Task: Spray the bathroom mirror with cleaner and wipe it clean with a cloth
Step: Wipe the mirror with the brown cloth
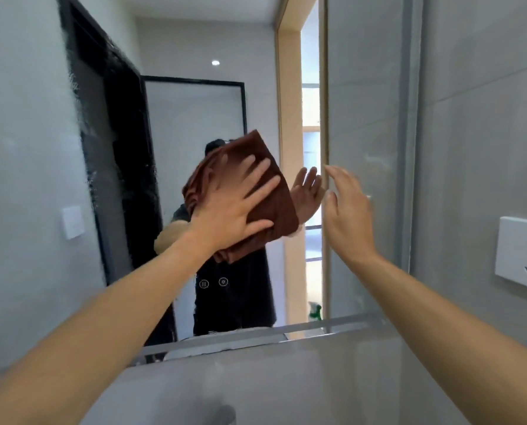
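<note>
Mirror [188, 124] fills most of the view, spray droplets down its left side. Left hand [234, 207], arm extended, presses folded brown cloth [265, 176] flat against glass mid-mirror, fingers spread straight. Right hand [348, 210] raised, relaxed, holding nothing, fingertips near mirror's right edge.

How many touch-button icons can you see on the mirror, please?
2. One icon sits low on the mirror, below the brown cloth; the other icon is just right of it. More may be hidden behind the cloth.

cloth [265, 194] flat on mirror [194, 118], left hand [234, 207] over it, right hand [348, 216] beside
</note>
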A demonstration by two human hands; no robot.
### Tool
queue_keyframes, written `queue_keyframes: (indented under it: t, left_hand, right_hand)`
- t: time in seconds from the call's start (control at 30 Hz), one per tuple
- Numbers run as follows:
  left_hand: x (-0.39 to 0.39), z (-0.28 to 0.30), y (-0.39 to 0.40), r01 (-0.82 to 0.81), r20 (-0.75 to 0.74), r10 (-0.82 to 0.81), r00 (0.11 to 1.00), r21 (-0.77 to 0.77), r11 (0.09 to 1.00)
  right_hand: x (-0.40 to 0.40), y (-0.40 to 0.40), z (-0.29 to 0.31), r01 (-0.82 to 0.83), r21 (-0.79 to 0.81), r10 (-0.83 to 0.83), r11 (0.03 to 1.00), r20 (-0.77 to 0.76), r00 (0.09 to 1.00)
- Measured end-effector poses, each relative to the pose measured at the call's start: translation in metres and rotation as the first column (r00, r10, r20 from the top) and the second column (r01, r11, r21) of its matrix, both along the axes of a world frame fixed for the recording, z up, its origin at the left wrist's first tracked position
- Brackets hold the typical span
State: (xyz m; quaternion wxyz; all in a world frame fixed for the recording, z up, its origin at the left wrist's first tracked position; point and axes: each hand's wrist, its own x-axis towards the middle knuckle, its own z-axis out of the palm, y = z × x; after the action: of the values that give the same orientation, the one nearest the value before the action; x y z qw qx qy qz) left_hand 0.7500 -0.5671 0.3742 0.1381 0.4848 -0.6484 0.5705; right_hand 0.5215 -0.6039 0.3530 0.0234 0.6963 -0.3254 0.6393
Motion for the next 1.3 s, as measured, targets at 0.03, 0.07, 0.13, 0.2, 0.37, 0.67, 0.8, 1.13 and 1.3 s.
queue_keyframes:
  t: [0.03,0.07,0.13,0.2,0.37,0.67,0.8,1.13,1.3]
  left_hand:
    - [-0.001,0.008,0.004,-0.061,-0.063,0.058,0.996,-0.053,0.997]
    - [-0.004,0.006,0.005,-0.090,-0.113,0.080,0.990,-0.090,0.992]
    - [-0.015,-0.022,0.002,-0.092,-0.188,0.069,0.980,-0.112,0.990]
    - [-0.020,-0.077,-0.006,-0.059,-0.189,0.047,0.981,-0.057,0.997]
    - [0.005,-0.231,0.009,-0.074,0.222,-0.002,0.975,0.332,0.940]
    - [0.083,-0.045,0.047,-0.034,0.213,0.006,0.977,0.128,0.991]
    - [0.089,0.005,0.064,-0.187,-0.102,0.176,0.979,-0.104,0.977]
    - [0.106,-0.242,0.075,-0.193,0.249,0.116,0.962,0.313,0.930]
    - [0.153,-0.160,0.091,-0.057,0.200,0.005,0.980,0.252,0.966]
  right_hand:
    - [0.004,0.000,0.002,-0.005,0.004,0.005,1.000,0.007,1.000]
    - [0.009,-0.001,0.003,-0.010,0.000,0.010,1.000,0.011,1.000]
    - [0.015,-0.003,0.002,-0.009,-0.006,0.009,1.000,0.014,1.000]
    - [0.019,-0.007,-0.001,-0.003,0.000,0.003,1.000,0.007,1.000]
    - [0.017,-0.006,-0.020,0.023,0.069,-0.022,0.997,-0.025,0.999]
    - [0.041,0.009,-0.003,-0.023,0.003,0.023,1.000,-0.028,0.999]
    - [0.071,0.025,0.009,-0.080,-0.030,0.080,0.996,-0.007,0.997]
    - [0.121,0.063,-0.006,-0.176,-0.029,0.172,0.984,-0.094,0.981]
    - [0.147,0.069,0.001,-0.222,-0.030,0.218,0.975,-0.105,0.970]
